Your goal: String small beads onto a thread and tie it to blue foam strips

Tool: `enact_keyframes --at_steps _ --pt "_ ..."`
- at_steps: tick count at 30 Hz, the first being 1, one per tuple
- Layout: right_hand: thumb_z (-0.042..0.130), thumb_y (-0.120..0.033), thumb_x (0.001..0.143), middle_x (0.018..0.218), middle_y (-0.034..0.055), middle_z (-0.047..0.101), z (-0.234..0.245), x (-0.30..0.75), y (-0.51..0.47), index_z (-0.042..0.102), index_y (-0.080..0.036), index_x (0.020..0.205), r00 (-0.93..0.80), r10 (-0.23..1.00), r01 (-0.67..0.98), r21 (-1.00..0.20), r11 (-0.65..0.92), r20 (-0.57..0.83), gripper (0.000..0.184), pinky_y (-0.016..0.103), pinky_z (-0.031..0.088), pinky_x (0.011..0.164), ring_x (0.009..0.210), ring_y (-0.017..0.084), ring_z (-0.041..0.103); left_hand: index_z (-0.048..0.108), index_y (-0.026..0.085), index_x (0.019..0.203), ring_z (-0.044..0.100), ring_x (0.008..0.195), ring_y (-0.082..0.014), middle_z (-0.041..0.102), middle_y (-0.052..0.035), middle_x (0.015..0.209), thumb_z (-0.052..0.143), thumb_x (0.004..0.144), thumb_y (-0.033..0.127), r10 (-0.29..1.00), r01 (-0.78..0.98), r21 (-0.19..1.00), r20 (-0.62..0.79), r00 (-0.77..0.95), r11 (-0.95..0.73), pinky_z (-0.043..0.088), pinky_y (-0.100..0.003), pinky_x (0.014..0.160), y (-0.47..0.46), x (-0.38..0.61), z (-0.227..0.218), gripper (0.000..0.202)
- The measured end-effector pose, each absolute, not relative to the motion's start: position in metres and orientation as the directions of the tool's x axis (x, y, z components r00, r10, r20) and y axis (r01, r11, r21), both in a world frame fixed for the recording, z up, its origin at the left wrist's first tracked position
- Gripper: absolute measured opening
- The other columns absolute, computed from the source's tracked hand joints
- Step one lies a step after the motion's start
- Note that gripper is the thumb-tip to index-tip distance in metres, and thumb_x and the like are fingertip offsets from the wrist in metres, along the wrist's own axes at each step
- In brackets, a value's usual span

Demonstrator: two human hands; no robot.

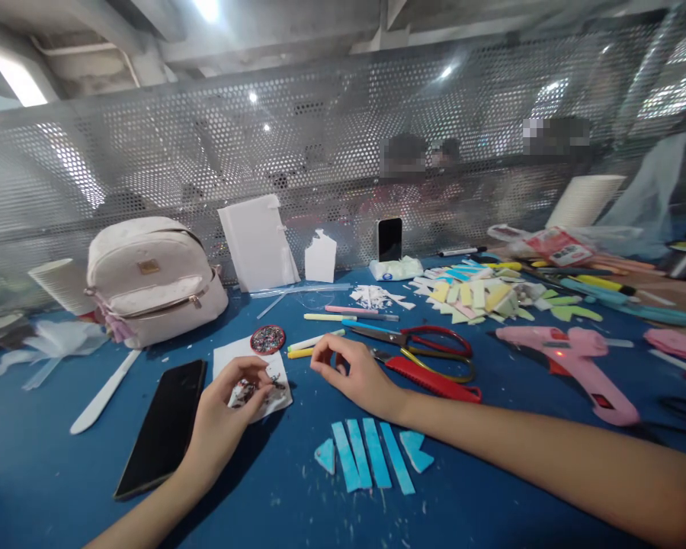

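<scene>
My left hand (225, 408) hovers at a white paper sheet (225, 354), its fingers curved and the thumb apart from them. Small dark and reddish bits (244, 392) show on the sheet between those fingers. At the sheet's top edge is a round red-rimmed dish (267, 339) of glittery bits. My right hand (357, 374) is closed in a loose pinch just left of the scissors; anything in its fingertips is too small to make out. Below it, blue strips (376, 454) lie in a row between a blue triangle (325, 456) and a notched blue piece (416, 451).
Scissors (434, 341) and a red-handled cutter (434, 379) lie beside my right wrist. Farther right is a pink glue gun (572, 358) with its light on. A black phone (163, 427) lies at left, before a white backpack (154, 282). Coloured scraps (480, 293) are heaped behind.
</scene>
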State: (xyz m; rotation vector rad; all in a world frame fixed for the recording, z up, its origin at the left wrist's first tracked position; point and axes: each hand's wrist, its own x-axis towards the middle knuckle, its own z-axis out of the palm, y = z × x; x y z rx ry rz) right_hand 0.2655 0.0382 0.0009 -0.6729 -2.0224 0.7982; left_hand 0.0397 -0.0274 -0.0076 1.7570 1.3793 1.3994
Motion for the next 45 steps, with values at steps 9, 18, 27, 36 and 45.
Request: enact_keyframes --at_steps 9,18,27,36,45 --pt "0.058 -0.025 0.092 0.075 -0.0008 0.057 0.004 0.267 0.036 0.058 -0.018 0.085 -0.491 0.711 0.133 -0.764 0.632 0.503 0.010 0.021 0.034 0.050 0.057 0.010 0.046 0.060 0.023 0.102 0.064 0.083 -0.0220 0.069 -0.0030 0.088 0.057 0.092 0.023 0.847 0.717 0.542 0.515 0.130 -0.439 0.047 -0.035 0.078 -0.020 0.017 0.004 0.011" --pt "0.057 -0.026 0.092 0.075 -0.0005 0.057 0.005 0.267 0.037 0.058 -0.018 0.085 -0.497 0.726 0.137 -0.783 0.607 0.476 0.011 0.021 0.035 0.050 0.059 0.011 0.047 0.064 0.023 0.094 0.066 0.087 -0.0218 0.073 -0.0037 0.092 0.055 0.093 0.019 0.841 0.735 0.420 0.362 0.403 -0.533 0.044 -0.034 0.081 -0.016 0.015 0.006 0.010" --pt "0.057 -0.027 0.092 0.077 0.0006 0.059 0.006 0.266 0.036 0.058 -0.018 0.084 -0.491 0.728 0.144 -0.780 0.609 0.478 0.012 0.021 0.038 0.051 0.062 0.012 0.050 0.064 0.021 0.079 0.064 0.083 -0.0216 0.069 -0.0043 0.087 0.058 0.090 0.017 0.864 0.674 0.550 0.218 0.454 -0.493 0.043 -0.034 0.079 -0.023 0.041 0.001 0.013" --pt "0.057 -0.026 0.092 0.075 -0.0003 0.058 0.006 0.267 0.037 0.058 -0.018 0.084 -0.462 0.740 0.146 -0.781 0.608 0.489 0.012 0.022 0.037 0.052 0.062 0.011 0.050 0.061 0.021 0.082 0.065 0.079 -0.0199 0.071 -0.0042 0.084 0.051 0.092 0.020 0.915 0.578 0.711 0.298 0.270 -0.402 0.047 -0.029 0.072 -0.030 0.044 0.003 0.014" --pt "0.056 -0.026 0.093 0.075 0.0008 0.057 0.009 0.276 0.041 0.058 -0.018 0.083 -0.454 0.696 0.152 -0.721 0.676 0.557 0.013 0.023 0.039 0.054 0.060 0.011 0.049 0.067 0.019 0.080 0.066 0.072 -0.0178 0.071 -0.0033 0.077 0.070 0.079 0.024 0.957 0.373 0.892 0.287 -0.032 -0.255 0.052 -0.026 0.065 -0.029 0.036 -0.005 0.006"
